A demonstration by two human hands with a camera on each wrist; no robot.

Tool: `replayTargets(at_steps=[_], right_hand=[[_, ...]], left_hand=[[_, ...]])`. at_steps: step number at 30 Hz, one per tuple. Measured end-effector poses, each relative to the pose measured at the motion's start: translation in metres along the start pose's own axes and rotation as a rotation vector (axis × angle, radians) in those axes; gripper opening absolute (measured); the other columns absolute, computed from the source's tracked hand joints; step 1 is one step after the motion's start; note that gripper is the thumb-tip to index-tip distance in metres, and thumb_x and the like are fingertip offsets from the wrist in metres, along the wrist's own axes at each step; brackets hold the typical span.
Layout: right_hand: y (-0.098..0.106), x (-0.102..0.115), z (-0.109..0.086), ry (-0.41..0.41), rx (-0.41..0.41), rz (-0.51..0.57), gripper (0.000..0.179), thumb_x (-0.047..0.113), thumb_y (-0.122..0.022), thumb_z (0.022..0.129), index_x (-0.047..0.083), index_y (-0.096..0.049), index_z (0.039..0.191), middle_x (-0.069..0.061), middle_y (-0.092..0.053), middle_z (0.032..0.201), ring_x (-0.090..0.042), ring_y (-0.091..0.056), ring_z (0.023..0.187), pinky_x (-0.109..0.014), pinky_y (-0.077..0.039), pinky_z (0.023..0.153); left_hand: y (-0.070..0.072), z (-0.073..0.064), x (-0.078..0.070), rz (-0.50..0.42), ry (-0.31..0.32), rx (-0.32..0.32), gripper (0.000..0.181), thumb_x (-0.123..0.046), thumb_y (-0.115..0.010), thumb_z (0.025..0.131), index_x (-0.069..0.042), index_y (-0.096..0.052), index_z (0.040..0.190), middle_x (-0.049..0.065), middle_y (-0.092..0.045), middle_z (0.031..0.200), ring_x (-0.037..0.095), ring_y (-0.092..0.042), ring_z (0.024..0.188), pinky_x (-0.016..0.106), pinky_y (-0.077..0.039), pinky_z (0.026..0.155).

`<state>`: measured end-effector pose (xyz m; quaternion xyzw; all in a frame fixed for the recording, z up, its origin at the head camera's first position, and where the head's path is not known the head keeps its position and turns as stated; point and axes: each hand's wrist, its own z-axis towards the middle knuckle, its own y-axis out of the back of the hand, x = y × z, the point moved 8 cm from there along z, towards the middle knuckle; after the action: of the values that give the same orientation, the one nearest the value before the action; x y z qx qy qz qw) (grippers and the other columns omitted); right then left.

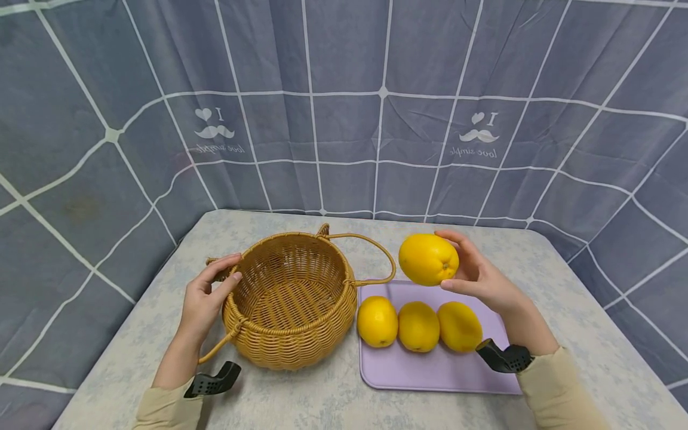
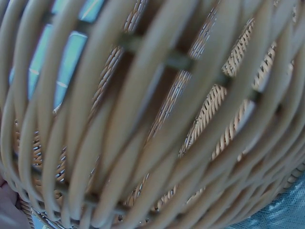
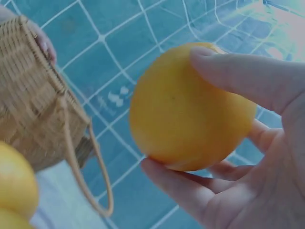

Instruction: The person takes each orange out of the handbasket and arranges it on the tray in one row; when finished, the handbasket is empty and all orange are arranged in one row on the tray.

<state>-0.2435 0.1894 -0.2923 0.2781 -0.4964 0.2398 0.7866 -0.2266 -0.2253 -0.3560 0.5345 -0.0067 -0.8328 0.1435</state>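
My right hand [image 1: 481, 278] holds a yellow orange [image 1: 428, 259] between thumb and fingers, up above the far part of a lilac tray [image 1: 430, 373]. The right wrist view shows the thumb on one side of this orange [image 3: 186, 109] and the fingers around the other. On the tray, three more oranges [image 1: 418, 326] lie in a row. My left hand [image 1: 206, 292] grips the rim of a round wicker basket [image 1: 292, 346] at its left side, with the thumb over the edge. No fruit lies in the basket. Close weave [image 2: 143, 114] fills the left wrist view.
The basket stands left of the tray, its right loop handle [image 1: 391, 263] reaching over the tray's far left corner. Another handle [image 1: 215, 347] sticks out at the front left. Behind the pale table [image 1: 312, 397] hangs a grey-blue checked curtain [image 1: 344, 131].
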Motion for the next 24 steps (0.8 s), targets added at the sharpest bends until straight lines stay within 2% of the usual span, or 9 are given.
replayTargets(at_steps=[9, 17, 24], right_hand=[[0.021, -0.017, -0.041, 0.027, -0.13, -0.004, 0.074, -0.018, -0.052, 0.084, 0.011, -0.021, 0.145, -0.007, -0.037, 0.131, -0.015, -0.052, 0.109, -0.028, -0.047, 0.089], [0.039, -0.031, -0.073, 0.116, -0.274, 0.066, 0.074, -0.024, -0.05, 0.08, 0.009, -0.024, 0.141, -0.008, -0.038, 0.13, -0.016, -0.054, 0.107, -0.025, -0.047, 0.089], [0.052, -0.041, -0.096, 0.095, -0.424, 0.058, 0.074, -0.026, -0.049, 0.078, 0.01, -0.028, 0.14, -0.007, -0.039, 0.126, -0.014, -0.054, 0.103, -0.022, -0.048, 0.086]], left_hand=[[-0.001, -0.001, -0.001, 0.001, -0.008, 0.003, 0.033, -0.008, -0.056, 0.094, 0.002, -0.057, 0.126, -0.007, -0.056, 0.124, 0.01, -0.048, 0.106, 0.017, -0.039, 0.087], [0.0, -0.001, -0.001, 0.0, -0.002, -0.003, 0.033, -0.008, -0.057, 0.094, 0.001, -0.058, 0.125, -0.006, -0.056, 0.124, 0.01, -0.047, 0.107, 0.017, -0.038, 0.088], [0.0, -0.001, 0.0, -0.004, 0.002, 0.001, 0.032, -0.008, -0.057, 0.094, 0.001, -0.057, 0.125, -0.003, -0.056, 0.125, 0.01, -0.048, 0.106, 0.017, -0.037, 0.088]])
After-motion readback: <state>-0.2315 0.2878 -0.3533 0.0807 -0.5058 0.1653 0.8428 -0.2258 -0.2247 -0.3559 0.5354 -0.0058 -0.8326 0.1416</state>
